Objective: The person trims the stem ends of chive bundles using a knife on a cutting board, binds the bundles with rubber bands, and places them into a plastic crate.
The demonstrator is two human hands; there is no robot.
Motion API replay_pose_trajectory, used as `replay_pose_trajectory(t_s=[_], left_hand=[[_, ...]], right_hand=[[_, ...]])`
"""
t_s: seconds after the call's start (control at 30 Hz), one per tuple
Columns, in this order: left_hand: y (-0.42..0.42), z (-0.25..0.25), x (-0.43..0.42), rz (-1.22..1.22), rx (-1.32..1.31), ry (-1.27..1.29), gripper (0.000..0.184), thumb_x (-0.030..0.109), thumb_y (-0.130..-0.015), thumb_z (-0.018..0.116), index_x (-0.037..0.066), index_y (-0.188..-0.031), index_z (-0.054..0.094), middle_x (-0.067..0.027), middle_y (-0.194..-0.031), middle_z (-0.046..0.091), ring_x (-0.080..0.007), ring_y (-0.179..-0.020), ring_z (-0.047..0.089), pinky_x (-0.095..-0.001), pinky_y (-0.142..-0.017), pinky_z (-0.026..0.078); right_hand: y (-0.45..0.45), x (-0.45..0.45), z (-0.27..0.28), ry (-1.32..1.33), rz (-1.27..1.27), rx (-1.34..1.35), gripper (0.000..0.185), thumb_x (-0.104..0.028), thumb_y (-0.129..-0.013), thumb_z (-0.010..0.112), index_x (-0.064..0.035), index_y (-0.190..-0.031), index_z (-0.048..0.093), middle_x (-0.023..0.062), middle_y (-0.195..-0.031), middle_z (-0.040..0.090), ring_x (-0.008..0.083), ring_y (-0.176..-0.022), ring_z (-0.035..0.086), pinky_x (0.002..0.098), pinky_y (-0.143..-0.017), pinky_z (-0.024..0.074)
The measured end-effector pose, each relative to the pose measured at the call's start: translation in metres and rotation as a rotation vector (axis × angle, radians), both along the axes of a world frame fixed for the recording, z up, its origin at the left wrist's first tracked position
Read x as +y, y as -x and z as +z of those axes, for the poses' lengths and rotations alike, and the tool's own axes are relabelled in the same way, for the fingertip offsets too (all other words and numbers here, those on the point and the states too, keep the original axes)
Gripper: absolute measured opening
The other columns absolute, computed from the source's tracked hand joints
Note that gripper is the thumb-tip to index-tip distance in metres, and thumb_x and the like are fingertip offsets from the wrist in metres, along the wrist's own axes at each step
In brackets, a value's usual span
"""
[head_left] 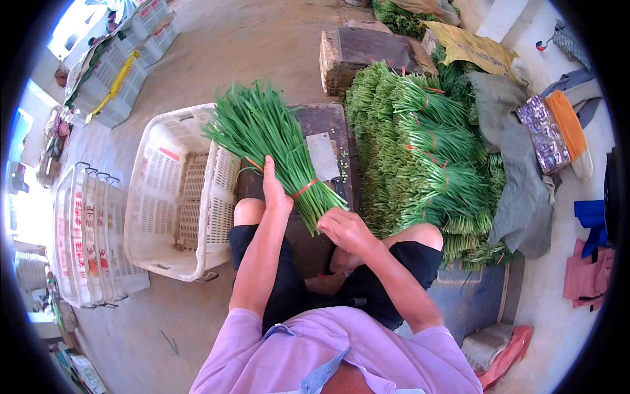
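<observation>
A large bundle of long green stalks point(272, 141) lies tilted above my lap, bound with a red band near its lower end and another red tie further up. My left hand point(275, 190) supports the bundle from its left side, thumb up along the stalks. At the cut lower ends, my right hand point(344, 230) has its fingers curled against the stalks; what it pinches is too small to make out. Behind the bundle, a cleaver point(321, 157) with a black handle rests on a dark board point(325, 117).
An empty white plastic crate point(203, 246) stands left of my knees, with stacked crates point(98, 236) beyond it. Many tied green bundles point(426, 144) are piled at my right, partly under grey cloth point(518, 190). A worn box point(367, 56) stands ahead.
</observation>
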State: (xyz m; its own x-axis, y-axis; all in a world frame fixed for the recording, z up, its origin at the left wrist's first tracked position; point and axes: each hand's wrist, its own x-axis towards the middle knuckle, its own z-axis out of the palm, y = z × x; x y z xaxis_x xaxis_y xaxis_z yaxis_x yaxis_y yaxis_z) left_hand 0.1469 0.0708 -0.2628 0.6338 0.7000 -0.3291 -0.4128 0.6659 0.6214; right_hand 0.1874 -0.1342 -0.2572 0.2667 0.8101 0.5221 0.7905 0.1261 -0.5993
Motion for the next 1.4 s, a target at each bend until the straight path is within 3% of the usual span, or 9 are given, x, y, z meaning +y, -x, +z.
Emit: replay_pose_trajectory(t_s=[0.1,0.17,0.2,0.63,0.9,1.03,1.17,1.23,1.4], left_hand=[[0.01,0.016,0.003,-0.015,-0.009,0.055,0.056,0.049,-0.103,0.05,0.01,-0.143,0.047,-0.0087,-0.135,0.061,-0.0291,-0.118,0.063,-0.0496,-0.102,0.051],[0.011,0.015,0.007,-0.003,-0.032,0.061,0.055,0.049,-0.104,0.049,0.009,-0.142,0.049,-0.009,-0.135,0.061,-0.0288,-0.119,0.062,-0.0494,-0.102,0.051],[0.012,0.011,0.009,-0.009,-0.061,0.058,0.055,0.049,-0.104,0.048,0.009,-0.141,0.049,-0.0094,-0.135,0.061,-0.0289,-0.118,0.063,-0.0491,-0.102,0.051],[0.004,-0.032,0.008,-0.027,-0.145,-0.071,0.051,0.041,-0.104,0.051,0.005,-0.14,0.046,-0.0126,-0.123,0.065,-0.0275,-0.104,0.067,-0.043,-0.089,0.057],[0.006,-0.036,0.013,-0.152,-0.185,-0.107,0.066,0.054,-0.102,0.046,0.003,-0.144,0.047,-0.0161,-0.134,0.062,-0.0336,-0.116,0.064,-0.0515,-0.1,0.052],[0.002,-0.04,0.016,-0.13,-0.17,-0.18,0.068,0.052,-0.104,0.041,-0.002,-0.145,0.045,-0.0189,-0.137,0.059,-0.0331,-0.119,0.063,-0.0491,-0.103,0.051],[0.007,-0.04,0.017,-0.134,-0.259,-0.007,0.058,0.041,-0.104,0.051,0.006,-0.148,0.039,-0.0107,-0.139,0.057,-0.0265,-0.121,0.06,-0.0458,-0.102,0.051],[0.01,-0.035,0.016,-0.196,-0.259,0.019,0.061,0.044,-0.103,0.053,0.007,-0.15,0.037,-0.0102,-0.141,0.055,-0.0272,-0.123,0.059,-0.0481,-0.104,0.05],[0.014,-0.026,0.01,-0.448,-0.198,0.032,0.085,0.057,-0.091,0.067,0.012,-0.153,0.031,-0.0169,-0.15,0.043,-0.0312,-0.135,0.046,-0.05,-0.107,0.042]], right_hand=[[0.011,-0.019,-0.002,0.037,0.067,0.052,0.013,-0.012,-0.085,0.073,-0.0046,-0.089,0.063,0.0085,-0.082,0.067,0.0269,-0.075,0.066,0.04,-0.067,0.0541],[0.017,-0.027,0.019,0.703,0.292,0.735,0.02,-0.019,-0.086,0.077,-0.0038,-0.094,0.066,0.0082,-0.081,0.07,0.019,-0.074,0.069,0.0307,-0.066,0.0528],[0.014,-0.026,0.023,0.841,0.365,0.587,0.026,-0.024,-0.086,0.078,-0.0042,-0.099,0.068,0.0087,-0.078,0.072,0.015,-0.07,0.068,0.0266,-0.062,0.0508],[-0.015,0.105,0.03,0.116,-0.398,0.264,0.017,-0.014,-0.085,0.076,-0.0014,-0.092,0.067,0.0127,-0.081,0.069,0.0234,-0.068,0.067,0.0348,-0.064,0.054],[-0.01,0.071,0.031,0.244,-0.034,0.519,0.01,-0.009,-0.089,0.07,-0.0004,-0.09,0.066,0.0053,-0.075,0.067,0.0118,-0.066,0.062,0.0296,-0.062,0.0512],[-0.011,0.06,0.067,0.958,0.601,0.76,0.019,-0.017,-0.089,0.072,-0.0019,-0.1,0.069,0.0009,-0.08,0.069,0.0093,-0.068,0.063,0.027,-0.063,0.052],[-0.028,0.049,0.046,0.421,0.049,0.744,0.033,-0.024,-0.087,0.078,-0.0013,-0.11,0.07,0.0068,-0.084,0.073,0.0144,-0.072,0.067,0.0301,-0.069,0.0547],[-0.046,0.049,0.048,0.519,-0.314,0.498,0.08,-0.041,-0.075,0.086,0.002,-0.135,0.053,0.0196,-0.111,0.071,0.0274,-0.098,0.069,0.0382,-0.088,0.0541],[-0.058,0.049,0.007,0.613,-0.45,0.236,0.101,-0.036,-0.065,0.089,0.0021,-0.143,0.038,0.0245,-0.132,0.059,0.0377,-0.125,0.058,0.0432,-0.107,0.044]])
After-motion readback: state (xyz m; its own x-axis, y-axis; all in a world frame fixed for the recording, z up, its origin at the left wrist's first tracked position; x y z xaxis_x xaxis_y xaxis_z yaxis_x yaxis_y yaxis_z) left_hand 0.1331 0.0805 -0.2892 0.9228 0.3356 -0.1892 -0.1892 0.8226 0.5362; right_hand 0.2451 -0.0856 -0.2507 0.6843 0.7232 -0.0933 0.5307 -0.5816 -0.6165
